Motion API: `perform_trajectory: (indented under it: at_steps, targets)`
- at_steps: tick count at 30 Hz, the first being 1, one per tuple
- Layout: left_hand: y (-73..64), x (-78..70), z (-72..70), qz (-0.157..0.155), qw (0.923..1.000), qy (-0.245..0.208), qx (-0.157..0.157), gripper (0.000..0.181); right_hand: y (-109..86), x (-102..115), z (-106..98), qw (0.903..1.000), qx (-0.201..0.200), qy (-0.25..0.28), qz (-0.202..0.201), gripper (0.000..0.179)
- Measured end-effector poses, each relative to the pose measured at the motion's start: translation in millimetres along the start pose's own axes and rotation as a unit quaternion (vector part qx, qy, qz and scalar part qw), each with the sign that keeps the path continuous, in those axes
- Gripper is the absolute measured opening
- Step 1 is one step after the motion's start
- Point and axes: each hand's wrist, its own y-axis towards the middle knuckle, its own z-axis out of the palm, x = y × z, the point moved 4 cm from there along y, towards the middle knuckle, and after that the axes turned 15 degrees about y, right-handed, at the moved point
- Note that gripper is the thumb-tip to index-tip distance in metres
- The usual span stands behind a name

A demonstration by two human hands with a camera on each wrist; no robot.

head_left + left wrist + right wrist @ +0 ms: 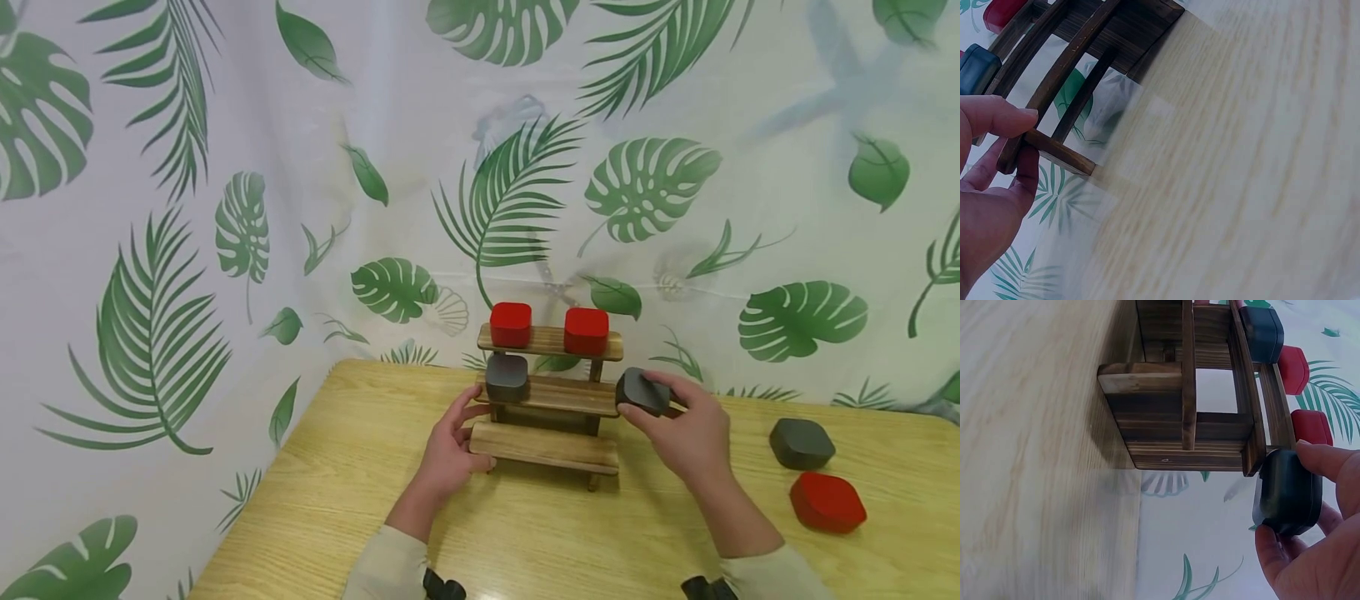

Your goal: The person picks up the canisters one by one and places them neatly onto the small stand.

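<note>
Fingers (1269, 550) grip a stand (543, 446) (left hand (447, 454)) and dark block (1288, 494) (right hand (693, 429)); only head view shows tabletop blocks (828, 502).

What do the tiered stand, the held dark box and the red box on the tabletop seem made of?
Tiered stand: most likely stained wood, judging by its brown, streaky grain.
Dark box in the right hand: perhaps plastic, smooth with a soft sheen and rounded edges; coated metal is possible.
Red box on the tabletop: possibly plastic too, evenly coloured and smooth-looking, but uncertain.
</note>
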Motion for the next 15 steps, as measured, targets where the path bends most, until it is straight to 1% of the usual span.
perform_trajectory:
  at_steps: [5,15]
  targets:
    - [0.8,-1.3,0.1,-0.004,1.0000,-0.007,0.000,0.105,0.5,3,4,1.0000,0.005,0.005,-0.001,0.057]
    - [-0.4,-1.0,0.0,0.000,1.0000,0.001,-0.003,0.104,0.7,3,14,0.9997,0.013,0.023,-0.004,0.057]
